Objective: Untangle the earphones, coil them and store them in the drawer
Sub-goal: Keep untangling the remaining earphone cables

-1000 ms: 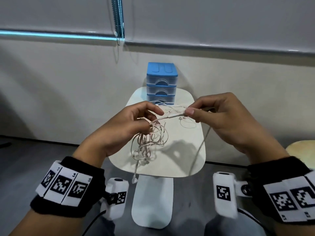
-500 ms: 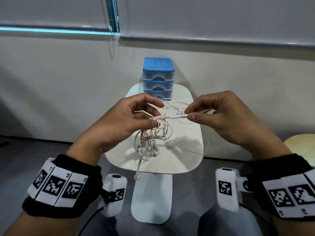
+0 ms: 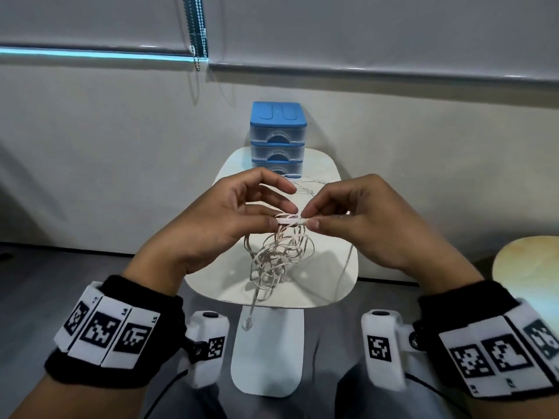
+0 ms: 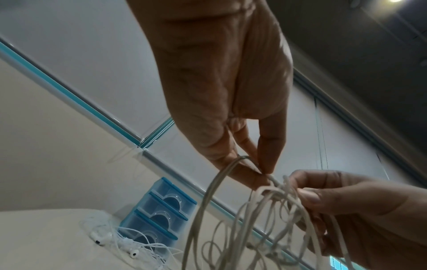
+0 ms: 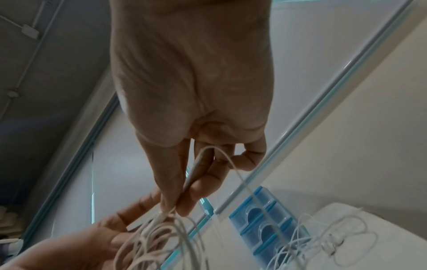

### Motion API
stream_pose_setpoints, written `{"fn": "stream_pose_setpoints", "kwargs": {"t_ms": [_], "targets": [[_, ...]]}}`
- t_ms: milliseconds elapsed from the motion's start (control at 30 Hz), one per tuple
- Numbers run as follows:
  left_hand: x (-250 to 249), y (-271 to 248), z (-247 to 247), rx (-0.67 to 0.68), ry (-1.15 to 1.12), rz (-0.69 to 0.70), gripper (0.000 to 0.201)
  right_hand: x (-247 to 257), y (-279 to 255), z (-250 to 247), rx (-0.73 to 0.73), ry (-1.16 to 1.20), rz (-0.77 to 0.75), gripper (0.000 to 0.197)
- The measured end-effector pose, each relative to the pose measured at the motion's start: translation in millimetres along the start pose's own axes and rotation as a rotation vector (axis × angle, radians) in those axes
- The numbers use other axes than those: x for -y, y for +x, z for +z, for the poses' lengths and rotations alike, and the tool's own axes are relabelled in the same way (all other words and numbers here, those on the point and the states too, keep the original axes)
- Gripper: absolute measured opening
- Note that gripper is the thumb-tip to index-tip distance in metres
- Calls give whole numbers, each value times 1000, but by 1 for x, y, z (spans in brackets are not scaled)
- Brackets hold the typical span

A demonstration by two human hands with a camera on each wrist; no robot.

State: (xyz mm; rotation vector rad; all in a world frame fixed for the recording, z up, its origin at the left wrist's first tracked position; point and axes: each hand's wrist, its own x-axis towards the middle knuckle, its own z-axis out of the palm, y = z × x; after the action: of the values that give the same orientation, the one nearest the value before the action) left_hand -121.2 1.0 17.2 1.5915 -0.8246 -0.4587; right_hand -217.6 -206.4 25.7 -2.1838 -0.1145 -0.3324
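A tangled beige earphone cable (image 3: 278, 255) hangs in loops above the white table (image 3: 335, 279). My left hand (image 3: 281, 211) pinches its top, with a loop over one finger (image 4: 245, 160). From the other side, my right hand (image 3: 308, 219) pinches the stiff inline piece (image 3: 290, 220), which in the right wrist view runs up between its fingers (image 5: 196, 175). One plug end (image 3: 248, 323) dangles below the table edge. A blue three-drawer unit (image 3: 278, 137) stands at the table's far end with all drawers closed.
A second, white pair of earphones (image 4: 115, 244) lies loose on the table in front of the drawer unit (image 4: 159, 210). A round wooden top (image 3: 529, 261) sits at the right. A wall and a blind with a bead cord (image 3: 196, 31) rise behind the table.
My hands have come closer together. The right hand has slid along the stiff piece until its fingertips nearly meet the left hand's. The tangle now hangs right below both pinches.
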Motion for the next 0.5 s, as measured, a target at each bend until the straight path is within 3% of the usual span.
{"fn": "stream_pose_setpoints", "kwargs": {"t_ms": [267, 400, 500], "targets": [[-4, 5, 2, -57, 73, -14, 32, -6, 10, 20, -64, 33, 14, 21], [-1, 7, 5, -109, 79, -3, 28, -2, 11, 24, -161, 2, -27, 4], [-1, 8, 9, -141, 110, 15, 24, -1, 11, 27, -86, -16, -39, 6]]}}
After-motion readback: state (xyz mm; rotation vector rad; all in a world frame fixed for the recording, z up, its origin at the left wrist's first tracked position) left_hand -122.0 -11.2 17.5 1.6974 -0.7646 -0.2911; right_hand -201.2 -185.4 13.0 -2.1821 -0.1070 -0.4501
